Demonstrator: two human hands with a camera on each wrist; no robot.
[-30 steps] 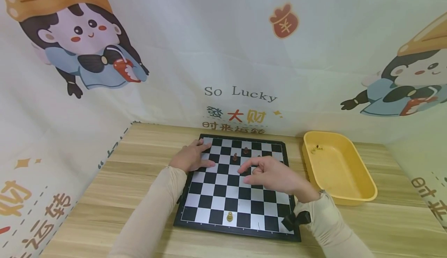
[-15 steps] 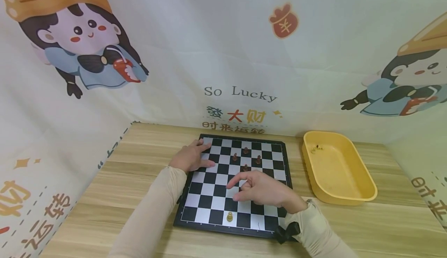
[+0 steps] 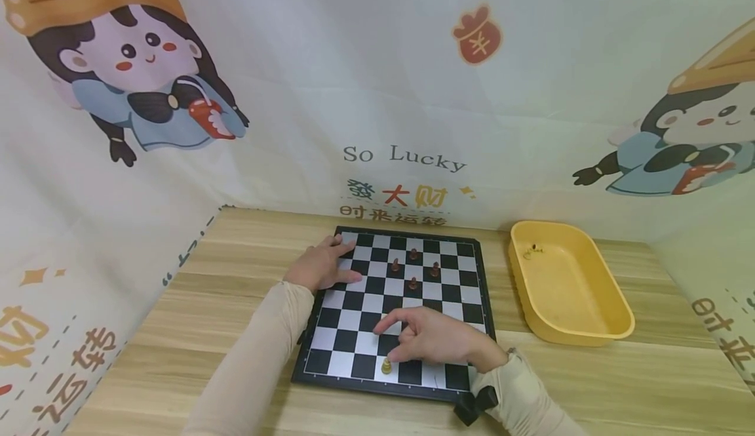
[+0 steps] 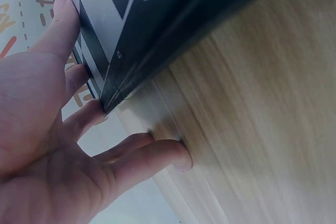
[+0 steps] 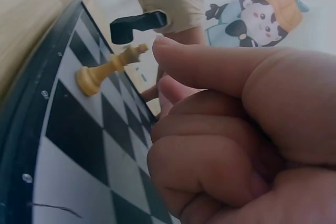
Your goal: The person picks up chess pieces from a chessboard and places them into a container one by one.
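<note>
A gold chess king (image 3: 386, 367) stands upright on a white square in the near row of the black-and-white chessboard (image 3: 350, 300). Above it hovers my right hand (image 3: 436, 336), thumb and index finger spread apart, other fingers curled in. In the right wrist view the thumb tip comes close to the crown of the king (image 5: 97, 76). My left hand (image 3: 318, 267) rests at the board's left edge. Its thumb (image 4: 64, 17) and some fingers lie on the board, while others touch the wooden table beside it.
Several reddish-brown chess pieces (image 3: 413, 284) stand toward the far side of the board. To the right is a yellow plastic tray (image 3: 616, 305) with a few small items (image 3: 533, 250) inside. A printed cloth backdrop (image 3: 330, 62) rises behind the table.
My right hand has come toward me across the board, from the reddish-brown pieces to the gold king. Those pieces are now uncovered. The left hand stays where it was.
</note>
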